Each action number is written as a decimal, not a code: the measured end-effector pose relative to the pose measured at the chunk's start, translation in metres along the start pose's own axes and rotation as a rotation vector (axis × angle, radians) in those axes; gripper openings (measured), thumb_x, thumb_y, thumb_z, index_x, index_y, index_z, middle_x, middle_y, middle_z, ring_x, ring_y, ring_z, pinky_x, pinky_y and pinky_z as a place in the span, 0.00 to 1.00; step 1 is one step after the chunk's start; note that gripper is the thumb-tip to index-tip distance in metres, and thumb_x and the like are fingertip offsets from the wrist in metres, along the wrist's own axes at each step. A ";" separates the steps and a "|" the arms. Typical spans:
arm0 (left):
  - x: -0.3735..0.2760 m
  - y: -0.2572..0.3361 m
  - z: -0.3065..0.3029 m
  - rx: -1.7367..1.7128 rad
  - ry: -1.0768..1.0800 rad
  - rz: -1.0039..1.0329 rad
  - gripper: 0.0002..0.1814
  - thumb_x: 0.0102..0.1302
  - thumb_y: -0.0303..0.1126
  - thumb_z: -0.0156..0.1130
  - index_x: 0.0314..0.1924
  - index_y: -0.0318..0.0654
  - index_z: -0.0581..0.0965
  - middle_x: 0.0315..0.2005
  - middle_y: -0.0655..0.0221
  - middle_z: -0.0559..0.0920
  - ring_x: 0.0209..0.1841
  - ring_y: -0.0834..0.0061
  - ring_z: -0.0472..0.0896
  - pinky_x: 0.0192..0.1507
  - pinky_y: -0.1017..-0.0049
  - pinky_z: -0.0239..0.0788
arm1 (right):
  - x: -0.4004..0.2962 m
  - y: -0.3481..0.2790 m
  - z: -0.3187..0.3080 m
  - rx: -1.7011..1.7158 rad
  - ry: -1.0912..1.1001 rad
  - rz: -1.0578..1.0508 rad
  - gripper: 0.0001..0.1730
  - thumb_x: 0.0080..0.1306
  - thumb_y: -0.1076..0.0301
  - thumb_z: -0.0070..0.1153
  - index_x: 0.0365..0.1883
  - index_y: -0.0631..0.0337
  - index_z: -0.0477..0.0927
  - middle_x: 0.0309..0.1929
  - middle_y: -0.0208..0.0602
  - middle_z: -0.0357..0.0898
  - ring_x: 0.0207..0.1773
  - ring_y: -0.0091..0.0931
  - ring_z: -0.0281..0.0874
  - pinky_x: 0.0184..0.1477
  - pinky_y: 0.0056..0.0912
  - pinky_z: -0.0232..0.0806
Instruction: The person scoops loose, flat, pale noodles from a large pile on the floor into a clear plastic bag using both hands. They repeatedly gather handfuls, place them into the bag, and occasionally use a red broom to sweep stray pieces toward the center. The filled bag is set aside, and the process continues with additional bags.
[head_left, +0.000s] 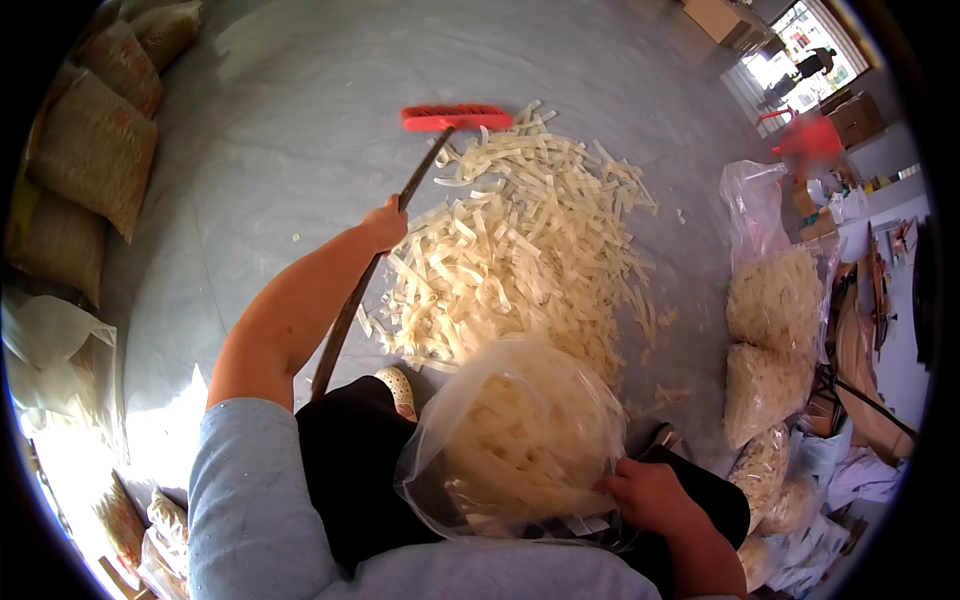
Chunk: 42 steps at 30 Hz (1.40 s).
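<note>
My left hand (385, 225) grips the dark wooden handle (345, 318) of a broom, its arm stretched forward. The red broom head (457, 118) is at the far edge of a pile of pale, flat strips (525, 240), bristles facing away from me. Between my legs stands a clear plastic bag (517, 442), its mouth open and many of the same strips inside. My right hand (646, 491) pinches the right side of the bag's rim; its fingertips are partly hidden by the plastic.
Filled woven sacks (97, 146) line the left side. Filled clear bags (772, 322) stand along the right, beside a cluttered shelf. A red stool (808, 142), cardboard boxes (724, 21) and a person (816, 64) at a bright doorway are farther off. Loose strips lie on the grey floor (300, 97).
</note>
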<state>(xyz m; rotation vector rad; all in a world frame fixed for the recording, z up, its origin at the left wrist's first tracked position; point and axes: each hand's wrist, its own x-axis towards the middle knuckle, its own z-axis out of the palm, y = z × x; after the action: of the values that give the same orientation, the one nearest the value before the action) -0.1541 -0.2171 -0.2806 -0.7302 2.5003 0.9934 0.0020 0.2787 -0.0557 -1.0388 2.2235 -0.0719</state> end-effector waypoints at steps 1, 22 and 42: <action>-0.008 0.004 0.003 0.011 -0.073 0.023 0.31 0.73 0.42 0.41 0.71 0.41 0.50 0.20 0.54 0.79 0.12 0.61 0.76 0.19 0.60 0.70 | -0.001 0.000 -0.002 -0.001 -0.008 0.013 0.17 0.51 0.70 0.58 0.41 0.43 0.81 0.31 0.30 0.73 0.33 0.33 0.80 0.31 0.37 0.72; -0.177 0.098 -0.113 0.045 -0.435 0.053 0.33 0.74 0.49 0.47 0.73 0.48 0.55 0.28 0.69 0.74 0.22 0.80 0.70 0.21 0.77 0.67 | -0.014 0.007 0.001 0.060 0.093 -0.067 0.11 0.53 0.73 0.55 0.37 0.54 0.78 0.33 0.38 0.74 0.38 0.40 0.79 0.36 0.43 0.72; -0.101 0.151 -0.018 0.098 -0.456 0.116 0.26 0.74 0.46 0.43 0.68 0.44 0.63 0.20 0.60 0.76 0.12 0.70 0.73 0.14 0.69 0.68 | -0.017 0.009 -0.009 0.083 0.043 -0.069 0.11 0.54 0.71 0.56 0.37 0.53 0.78 0.34 0.40 0.74 0.36 0.39 0.79 0.32 0.40 0.72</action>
<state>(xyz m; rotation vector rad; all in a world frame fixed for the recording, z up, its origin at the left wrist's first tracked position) -0.1627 -0.1026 -0.1392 -0.2882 2.1879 0.9434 -0.0019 0.2950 -0.0425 -1.0771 2.2036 -0.2172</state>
